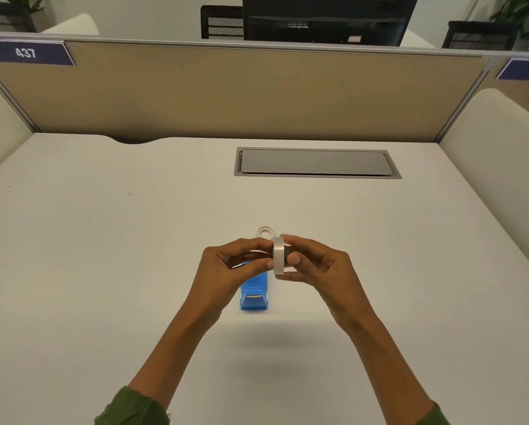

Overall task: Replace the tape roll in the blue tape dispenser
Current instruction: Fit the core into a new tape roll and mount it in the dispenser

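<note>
Two hands, left hand [226, 265] and right hand [315, 265], pinching white tape roll [279, 256] above blue tape dispenser [254, 294]; partition sign [27, 52] "437".

Blue sign [27, 53] on partition top, 10 o'clock: white "437". Second blue sign [526, 69], 2 o'clock: "43", last digit cut off. Monitor [327, 18] text unreadable.

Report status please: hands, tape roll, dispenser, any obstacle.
Both hands, left hand and right hand, hold tape roll above desk. Blue dispenser below, untouched. Empty ring behind; nothing blocking.
</note>
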The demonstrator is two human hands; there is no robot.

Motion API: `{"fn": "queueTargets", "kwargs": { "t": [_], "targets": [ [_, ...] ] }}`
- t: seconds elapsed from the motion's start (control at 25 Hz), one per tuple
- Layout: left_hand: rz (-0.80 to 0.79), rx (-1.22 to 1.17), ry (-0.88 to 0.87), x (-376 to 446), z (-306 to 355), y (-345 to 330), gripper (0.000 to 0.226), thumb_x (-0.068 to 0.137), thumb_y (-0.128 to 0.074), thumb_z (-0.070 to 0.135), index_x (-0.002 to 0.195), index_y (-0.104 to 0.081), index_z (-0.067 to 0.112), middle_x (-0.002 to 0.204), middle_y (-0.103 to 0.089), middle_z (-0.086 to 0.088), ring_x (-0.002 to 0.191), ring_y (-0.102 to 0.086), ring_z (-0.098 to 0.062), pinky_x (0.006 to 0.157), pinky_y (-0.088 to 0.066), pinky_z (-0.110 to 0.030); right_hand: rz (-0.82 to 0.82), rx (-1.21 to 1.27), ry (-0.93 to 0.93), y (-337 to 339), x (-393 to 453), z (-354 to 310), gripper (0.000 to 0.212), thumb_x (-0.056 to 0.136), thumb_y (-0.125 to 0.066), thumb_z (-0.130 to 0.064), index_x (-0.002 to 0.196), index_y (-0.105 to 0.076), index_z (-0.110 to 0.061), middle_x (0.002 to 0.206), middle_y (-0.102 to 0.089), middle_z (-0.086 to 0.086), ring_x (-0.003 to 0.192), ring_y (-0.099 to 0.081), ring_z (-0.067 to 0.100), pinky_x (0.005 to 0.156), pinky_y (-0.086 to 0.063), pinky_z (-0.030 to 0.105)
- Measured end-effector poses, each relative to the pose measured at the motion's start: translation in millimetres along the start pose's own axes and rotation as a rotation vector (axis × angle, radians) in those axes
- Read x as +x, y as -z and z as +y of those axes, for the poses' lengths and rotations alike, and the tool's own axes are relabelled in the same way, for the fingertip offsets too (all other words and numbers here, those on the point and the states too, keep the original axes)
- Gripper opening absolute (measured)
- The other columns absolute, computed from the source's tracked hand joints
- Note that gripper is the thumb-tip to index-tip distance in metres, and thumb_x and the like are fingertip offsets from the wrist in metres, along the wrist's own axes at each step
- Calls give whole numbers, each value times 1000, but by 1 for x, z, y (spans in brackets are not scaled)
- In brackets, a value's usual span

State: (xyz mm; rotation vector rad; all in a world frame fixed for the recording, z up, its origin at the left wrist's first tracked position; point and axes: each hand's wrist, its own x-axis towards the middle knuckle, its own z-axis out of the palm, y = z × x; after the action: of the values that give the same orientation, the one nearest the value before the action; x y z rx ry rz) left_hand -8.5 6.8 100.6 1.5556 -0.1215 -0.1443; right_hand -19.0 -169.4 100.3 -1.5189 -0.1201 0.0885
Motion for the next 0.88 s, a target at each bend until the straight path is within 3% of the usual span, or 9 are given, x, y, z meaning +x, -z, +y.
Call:
{"fn": "queueTargets", "kwargs": {
  "t": [0.12,0.24,0.32,0.52,0.64,0.76,0.88],
  "targets": [
    [15,-42,39,1,-7,7,22,73,-72,19,94,-73,22,89,-76,2,90,-70,-15,79,-53,-21,23,-59,27,6,3,4,39,76,-66,-39,115,-61,-35,109,-69,-7,99,-66,17,80,-56,27],
    [-1,-55,62,3,-14,14,22,73,-73,23,94,-73,24,92,-76,4,91,-70,-14,74,-52,-14,-13,-140,66,7,8,9,32,81,-70,-16,109,-66,-31,109,-68,-10,98,-65,13,78,-52,17],
    [-14,-45,78,7,-18,17,25,71,-74,29,95,-73,24,93,-75,3,91,-70,-16,75,-53,-15,-59,-217,92,3,13,13,33,79,-71,-7,108,-67,-23,109,-67,-4,95,-66,14,79,-53,19],
    [3,-32,138,15,-29,23,25,71,-73,32,95,-73,26,91,-76,2,90,-70,-16,71,-53,-15,-26,-358,153,-7,30,25,31,74,-74,-2,102,-70,-15,99,-69,3,84,-69,14,81,-57,29],
    [44,-23,189,21,-39,24,22,74,-74,24,96,-73,22,93,-75,-1,90,-70,-18,80,-55,-25,-6,-444,191,-10,39,36,29,72,-76,-2,98,-71,-12,93,-70,4,79,-68,12,75,-57,29],
    [81,-14,225,21,-48,24,21,76,-72,18,97,-72,18,94,-75,-4,89,-70,-19,83,-55,-31,-40,-627,231,-8,43,48,27,72,-78,-11,97,-71,-16,94,-68,1,84,-61,13,69,-51,26],
    [84,-29,250,19,-56,23,19,78,-71,16,96,-72,16,92,-75,-3,87,-71,-19,76,-57,-24,-72,-769,266,-6,44,58,27,71,-78,-16,97,-70,-19,97,-66,0,91,-57,19,76,-47,33]
  ]
}}
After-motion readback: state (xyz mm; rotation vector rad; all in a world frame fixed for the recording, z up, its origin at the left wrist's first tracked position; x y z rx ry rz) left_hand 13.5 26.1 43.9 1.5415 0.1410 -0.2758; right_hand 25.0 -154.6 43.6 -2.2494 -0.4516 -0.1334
